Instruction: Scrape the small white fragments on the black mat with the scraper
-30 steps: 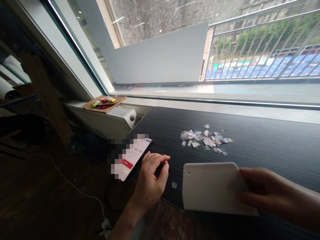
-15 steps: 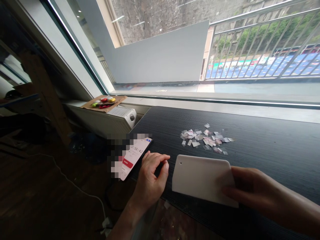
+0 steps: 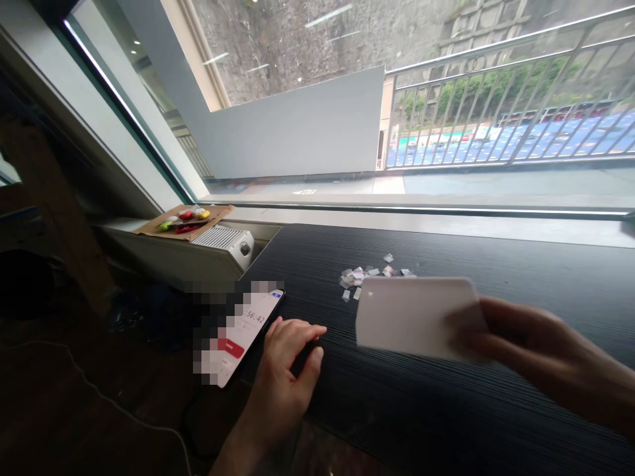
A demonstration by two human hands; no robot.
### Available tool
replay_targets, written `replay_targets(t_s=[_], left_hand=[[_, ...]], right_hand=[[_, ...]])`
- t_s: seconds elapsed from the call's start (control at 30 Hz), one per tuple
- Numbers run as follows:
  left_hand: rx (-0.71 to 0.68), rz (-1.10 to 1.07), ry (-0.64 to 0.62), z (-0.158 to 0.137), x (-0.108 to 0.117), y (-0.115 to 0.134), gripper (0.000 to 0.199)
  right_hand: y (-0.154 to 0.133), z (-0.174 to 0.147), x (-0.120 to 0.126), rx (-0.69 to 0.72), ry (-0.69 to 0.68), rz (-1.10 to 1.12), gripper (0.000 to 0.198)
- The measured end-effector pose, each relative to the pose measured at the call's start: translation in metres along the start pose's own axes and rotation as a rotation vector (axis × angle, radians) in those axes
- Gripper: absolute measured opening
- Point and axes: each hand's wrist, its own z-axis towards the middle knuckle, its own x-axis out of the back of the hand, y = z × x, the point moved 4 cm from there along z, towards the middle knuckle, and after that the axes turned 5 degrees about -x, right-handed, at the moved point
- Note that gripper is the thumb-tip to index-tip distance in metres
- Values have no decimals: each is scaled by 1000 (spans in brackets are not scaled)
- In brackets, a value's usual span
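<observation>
My right hand (image 3: 520, 337) grips the right end of a white dough scraper (image 3: 417, 317), a flat plate with rounded corners and a small hole at its upper left. The scraper is held over the dark table and hides part of a pile of small clear and whitish paper or plastic scraps (image 3: 357, 276). Only the left and upper scraps show. My left hand (image 3: 292, 363) rests near the table's front edge, fingers curved and thumb apart, with nothing between them. Left of that hand lies a phone (image 3: 253, 330) showing a timer, partly blurred out.
The black wood-grain table (image 3: 317, 251) runs along a large window. At the left stands a white radiator (image 3: 223, 246), with colourful small items on a brown cardboard piece (image 3: 149, 228) beside it. A white cable (image 3: 124, 413) trails across the floor.
My right hand has moved the scraper up and away from me, now covering much of the scrap pile. My left hand keeps its shape. The camera view has shifted slightly.
</observation>
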Motion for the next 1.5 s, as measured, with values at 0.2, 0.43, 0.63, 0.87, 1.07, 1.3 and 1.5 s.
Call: replay_targets(t_s=[0.2,0.43,0.63,0.87,1.07,1.3,1.5], left_hand=[[-167,102,-154,-1,-5,4,28],[-244,155,-103,-6,-7,-7,27],[-308,197,-125,-6,-7,-12,31],[-315,199,-112,-5,-6,-12,30],[-310,205,-124,-6,-7,-12,29],[-300,217,-134,-5,-7,-11,28],[-283,204,-138,-5,-6,-10,28]], right_hand=[[24,14,35,-13,332,-62,29],[11,12,15,1,267,-116,24],[10,13,20,13,313,-112,24],[15,15,3,49,240,-73,29],[15,13,1,103,275,-179,31],[5,13,-8,120,167,-124,30],[3,7,-2,76,180,-84,20]])
